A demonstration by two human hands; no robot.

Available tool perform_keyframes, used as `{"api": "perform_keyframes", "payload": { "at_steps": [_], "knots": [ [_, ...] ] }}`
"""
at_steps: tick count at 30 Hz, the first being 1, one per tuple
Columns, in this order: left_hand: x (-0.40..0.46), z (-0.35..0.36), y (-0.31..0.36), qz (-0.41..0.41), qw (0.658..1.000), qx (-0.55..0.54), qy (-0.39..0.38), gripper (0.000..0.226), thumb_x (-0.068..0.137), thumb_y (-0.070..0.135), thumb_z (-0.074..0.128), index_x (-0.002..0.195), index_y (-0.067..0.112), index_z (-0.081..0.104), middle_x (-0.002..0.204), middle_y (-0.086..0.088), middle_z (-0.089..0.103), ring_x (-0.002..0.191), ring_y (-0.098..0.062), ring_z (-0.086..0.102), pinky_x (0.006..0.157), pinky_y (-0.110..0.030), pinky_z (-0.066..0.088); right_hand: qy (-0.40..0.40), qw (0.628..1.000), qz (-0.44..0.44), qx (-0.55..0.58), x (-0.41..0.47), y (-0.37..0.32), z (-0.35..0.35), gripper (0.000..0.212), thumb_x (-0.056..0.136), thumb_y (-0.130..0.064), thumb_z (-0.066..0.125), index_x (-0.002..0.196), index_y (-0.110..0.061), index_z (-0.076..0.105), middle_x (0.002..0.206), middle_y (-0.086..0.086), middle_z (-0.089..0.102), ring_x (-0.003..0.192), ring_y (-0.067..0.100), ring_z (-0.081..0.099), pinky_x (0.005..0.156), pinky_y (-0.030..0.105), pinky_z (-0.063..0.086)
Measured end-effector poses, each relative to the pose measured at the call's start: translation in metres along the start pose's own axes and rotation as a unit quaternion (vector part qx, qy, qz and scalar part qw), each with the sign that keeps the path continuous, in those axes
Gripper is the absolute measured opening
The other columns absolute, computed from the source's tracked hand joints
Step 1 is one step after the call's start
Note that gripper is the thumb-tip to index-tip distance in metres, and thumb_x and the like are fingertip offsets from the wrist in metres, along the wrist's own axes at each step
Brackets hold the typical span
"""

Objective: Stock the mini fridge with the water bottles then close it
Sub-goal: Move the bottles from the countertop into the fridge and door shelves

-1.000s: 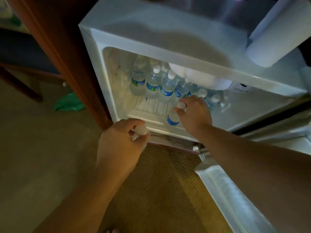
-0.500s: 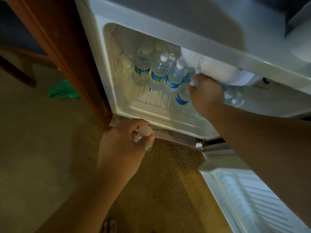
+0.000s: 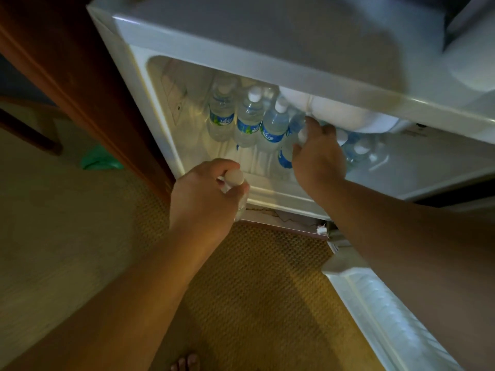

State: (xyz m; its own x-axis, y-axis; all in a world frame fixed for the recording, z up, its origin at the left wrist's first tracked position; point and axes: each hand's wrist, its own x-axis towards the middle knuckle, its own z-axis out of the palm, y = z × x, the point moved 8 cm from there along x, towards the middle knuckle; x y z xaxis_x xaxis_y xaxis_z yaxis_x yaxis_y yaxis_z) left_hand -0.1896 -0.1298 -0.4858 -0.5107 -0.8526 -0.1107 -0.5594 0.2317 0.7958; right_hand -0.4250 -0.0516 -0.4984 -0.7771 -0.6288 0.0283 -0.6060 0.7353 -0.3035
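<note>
Dim fridge (image 3: 187, 145), right hand (image 3: 317, 159) hiding bottle (image 3: 288, 153)

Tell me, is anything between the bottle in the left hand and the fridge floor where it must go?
Nothing visible. The left hand holds its bottle at the fridge opening; the door is open and the floor strip ahead looks free. The standing bottles are further back, and the right hand works to the right.

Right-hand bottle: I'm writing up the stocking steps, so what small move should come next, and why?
Probably set it down and let go: the right hand grips that bottle upright inside the fridge, beside the standing row, while the left hand holds another bottle outside.
</note>
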Motion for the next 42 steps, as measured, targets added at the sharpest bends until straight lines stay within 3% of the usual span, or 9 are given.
{"api": "perform_keyframes", "payload": {
  "at_steps": [5,9,14,19,25,33,42],
  "knots": [
    [0.034,0.017,0.029,0.080,0.997,0.018,0.012,0.027,0.086,0.036,0.080,0.111,0.030,0.073,0.100,0.015,0.073,0.086,-0.002,0.066,0.076,-0.017,0.052,0.037,0.997,-0.016,0.058,-0.035,0.008,-0.008,0.066,0.093,-0.021,0.067,0.152,-0.020,0.037,0.145,0.010,0.040,0.128,0.030,0.052,0.096,0.041,0.053],
    [0.058,0.037,0.043,0.079,0.997,0.027,0.002,0.027,0.085,0.035,0.082,0.111,0.034,0.072,0.099,0.015,0.072,0.087,-0.003,0.065,0.071,-0.009,0.043,0.025,0.997,-0.013,0.073,-0.070,0.017,-0.004,0.069,0.090,-0.026,0.068,0.151,-0.015,0.038,0.148,0.009,0.042,0.133,0.028,0.046,0.100,0.045,0.052],
    [0.079,0.059,0.051,0.096,0.995,0.025,-0.029,0.028,0.086,0.033,0.081,0.112,0.032,0.070,0.099,0.015,0.070,0.091,-0.007,0.067,0.075,-0.022,0.053,-0.111,0.993,0.020,0.029,-0.096,0.031,0.017,0.080,0.097,-0.046,0.058,0.161,-0.023,0.017,0.171,0.004,0.011,0.155,0.026,0.015,0.119,0.049,0.029],
    [0.098,0.080,0.055,0.105,0.992,0.056,-0.050,0.029,0.089,0.030,0.078,0.117,0.029,0.070,0.102,0.011,0.070,0.092,-0.010,0.067,0.070,-0.017,0.049,-0.183,0.983,0.023,0.007,-0.110,0.041,0.026,0.083,0.099,-0.052,0.050,0.162,-0.026,0.004,0.172,0.003,-0.008,0.158,0.026,-0.004,0.123,0.050,0.017],
    [0.119,0.089,0.066,0.144,0.983,0.104,-0.048,0.034,0.089,0.029,0.079,0.122,0.025,0.071,0.107,0.005,0.073,0.092,-0.013,0.068,0.082,-0.025,0.057,-0.219,0.975,0.030,0.008,-0.125,0.051,0.034,0.085,0.101,-0.053,0.047,0.163,-0.027,-0.004,0.171,0.001,-0.016,0.158,0.026,-0.010,0.125,0.049,0.013],
    [0.124,0.095,0.071,0.140,0.983,0.110,-0.044,0.030,0.088,0.026,0.079,0.117,0.025,0.072,0.107,0.004,0.073,0.095,-0.016,0.070,0.087,-0.034,0.060,-0.238,0.971,0.027,0.007,-0.135,0.053,0.040,0.085,0.101,-0.054,0.046,0.163,-0.025,-0.005,0.171,0.005,-0.014,0.158,0.030,-0.008,0.125,0.054,0.014],
    [0.120,0.091,0.078,0.144,0.977,0.142,-0.073,0.060,0.085,0.038,0.080,0.138,0.022,0.057,0.130,-0.004,0.064,0.111,-0.023,0.065,0.097,-0.041,0.055,-0.251,0.968,0.029,-0.001,-0.135,0.058,0.031,0.086,0.101,-0.054,0.047,0.163,-0.027,-0.006,0.171,0.003,-0.015,0.158,0.030,-0.008,0.126,0.052,0.012]
  ]
}}
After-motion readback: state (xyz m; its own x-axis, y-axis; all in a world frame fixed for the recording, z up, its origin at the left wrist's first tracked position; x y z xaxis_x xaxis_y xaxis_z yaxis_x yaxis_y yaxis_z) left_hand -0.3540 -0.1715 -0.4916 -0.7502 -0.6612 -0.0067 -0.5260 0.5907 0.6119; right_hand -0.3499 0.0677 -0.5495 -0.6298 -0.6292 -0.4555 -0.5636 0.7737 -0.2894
